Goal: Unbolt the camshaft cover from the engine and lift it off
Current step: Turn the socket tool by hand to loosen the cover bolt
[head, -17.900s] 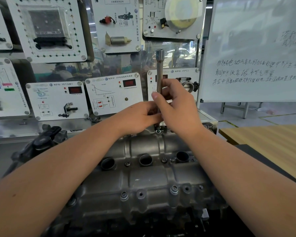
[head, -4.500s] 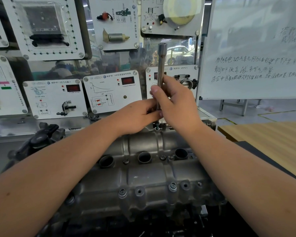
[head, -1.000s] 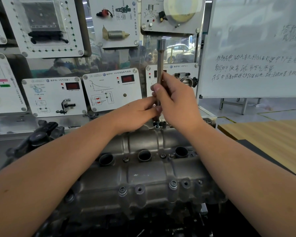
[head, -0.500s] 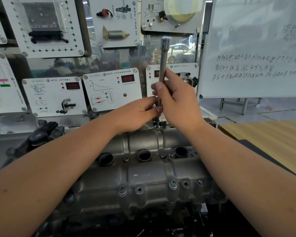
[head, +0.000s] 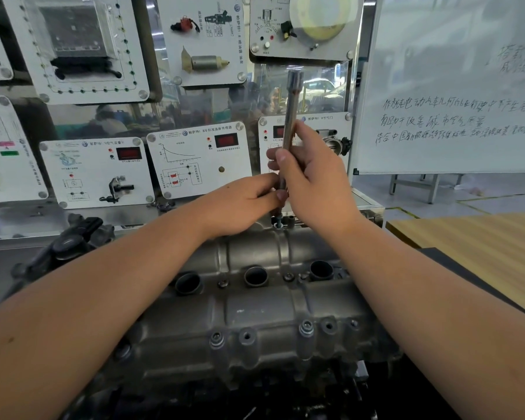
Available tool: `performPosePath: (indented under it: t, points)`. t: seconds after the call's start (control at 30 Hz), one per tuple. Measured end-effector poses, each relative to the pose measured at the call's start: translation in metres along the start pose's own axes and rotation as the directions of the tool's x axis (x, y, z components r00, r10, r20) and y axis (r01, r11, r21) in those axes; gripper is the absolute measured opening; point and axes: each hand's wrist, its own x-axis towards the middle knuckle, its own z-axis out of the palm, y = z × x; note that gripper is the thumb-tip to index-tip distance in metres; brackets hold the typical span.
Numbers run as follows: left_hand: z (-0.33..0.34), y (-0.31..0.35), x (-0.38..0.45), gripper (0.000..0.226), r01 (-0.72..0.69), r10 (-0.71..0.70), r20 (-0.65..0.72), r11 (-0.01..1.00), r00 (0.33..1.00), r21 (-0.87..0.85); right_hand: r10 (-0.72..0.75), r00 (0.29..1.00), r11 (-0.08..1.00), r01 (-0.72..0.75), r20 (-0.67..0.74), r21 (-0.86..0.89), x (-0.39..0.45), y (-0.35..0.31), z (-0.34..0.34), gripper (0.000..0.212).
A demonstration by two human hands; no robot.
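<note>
The grey cast camshaft cover (head: 255,310) lies across the engine in front of me, with three round wells along its middle and bolts along its near edge. A long metal socket extension bar (head: 292,116) stands nearly upright over a bolt (head: 279,223) at the cover's far edge. My right hand (head: 312,183) grips the bar's middle, thumb on its near side. My left hand (head: 243,204) pinches the bar's lower end just above the bolt. The bar's tip is hidden by my fingers.
Training panels (head: 194,159) with sensors and red displays stand behind the engine. A whiteboard (head: 449,86) with handwriting is at the right. A wooden table (head: 479,247) lies to the right. A black engine part (head: 64,247) sits at the cover's left end.
The bar's top has swung slightly from leaning right back toward upright, and my right fingers have shifted on it. My left hand stays pinched at the lower end.
</note>
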Motion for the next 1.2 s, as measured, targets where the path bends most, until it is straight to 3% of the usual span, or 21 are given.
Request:
performPosePath:
  t: [0.1,0.3,0.53,0.77,1.0,1.2]
  points:
    - [-0.0003,0.0014,0.0002,0.03,-0.015,0.016,-0.016,1.0,1.0,0.027,0.015,1.0,1.0,-0.015,0.01,-0.004,0.0003,0.0015,0.0007,0.047]
    - [0.001,0.0026,-0.0003,0.034,-0.023,0.023,-0.004,1.0,1.0,0.019,-0.071,0.997,0.995,0.07,-0.005,-0.066,-0.0002,-0.0002,-0.0004,0.018]
    - [0.0,0.0005,0.0002,0.03,-0.007,0.007,-0.005,1.0,1.0,0.017,0.007,1.0,1.0,-0.006,0.018,-0.019,-0.0012,-0.0032,-0.0002,0.041]
    - [-0.0002,0.001,-0.0001,0.034,-0.006,0.006,-0.01,1.0,1.0,0.003,-0.049,0.999,0.995,0.051,0.022,-0.088,-0.001,-0.0029,0.0003,0.021]
    - [-0.0011,0.0002,0.0016,0.024,-0.017,0.017,-0.001,1.0,1.0,0.025,-0.006,1.0,0.999,0.007,0.019,-0.04,-0.0015,-0.0033,0.0012,0.047]
    - [0.0008,-0.0008,0.0014,0.035,-0.007,0.007,-0.007,1.0,1.0,-0.004,-0.023,1.0,0.998,0.022,-0.007,-0.065,-0.0019,-0.0022,0.0012,0.025]
